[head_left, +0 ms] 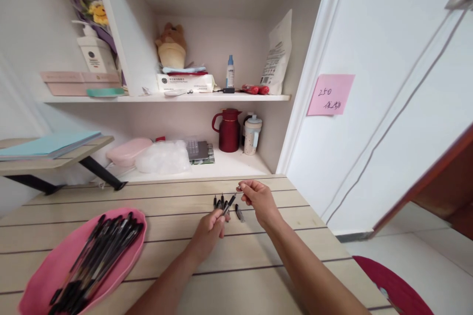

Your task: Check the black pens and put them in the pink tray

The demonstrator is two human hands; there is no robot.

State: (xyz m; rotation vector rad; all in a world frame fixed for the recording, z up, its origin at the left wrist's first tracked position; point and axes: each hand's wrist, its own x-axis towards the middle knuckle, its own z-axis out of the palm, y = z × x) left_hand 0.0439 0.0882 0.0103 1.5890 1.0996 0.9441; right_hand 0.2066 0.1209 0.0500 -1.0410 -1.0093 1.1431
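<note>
My left hand [211, 226] is closed around a black pen [229, 203], held tilted up to the right over the wooden table [236, 266]. My right hand [257, 198] pinches something small at the pen's upper tip, too small to name. Several black pen caps [220, 202] and one loose piece [240, 213] lie on the table just behind and beside my hands. A pink tray [44, 275] at the near left holds several black pens [99, 256].
Behind the table a white alcove shelf holds a red jug [229, 130], a spotted cup [252, 134], a pink case [128, 151] and a plastic bag [162, 156]. A pink note [330, 94] sticks on the white door. A red stool [395, 288] is at right.
</note>
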